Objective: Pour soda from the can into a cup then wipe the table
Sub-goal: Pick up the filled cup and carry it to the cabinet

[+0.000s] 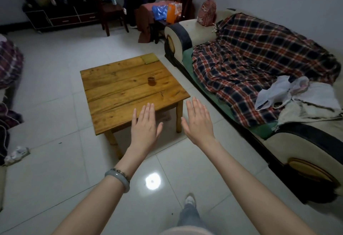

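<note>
A small brown cup (pixel 151 80) is set on the square wooden table (pixel 115 93), a yellow-green cloth (pixel 149 58) at its far corner; no can is seen. Left hand (pixel 144 123) and right hand (pixel 198 121) are held out, fingers straight, empty. Pouring and wiping are judged undone.

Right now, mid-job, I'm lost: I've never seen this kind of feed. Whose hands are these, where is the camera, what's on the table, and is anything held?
There is no machine: a person works with bare hands. The single picture comes from a wide-angle camera on their head, looking forward and down. The left hand and right hand are stretched out flat, fingers straight, holding nothing. Ahead stands a low wooden table. On it are a small brown cup near the middle and a yellow-green cloth at its far corner. No soda can shows in this view.
</note>
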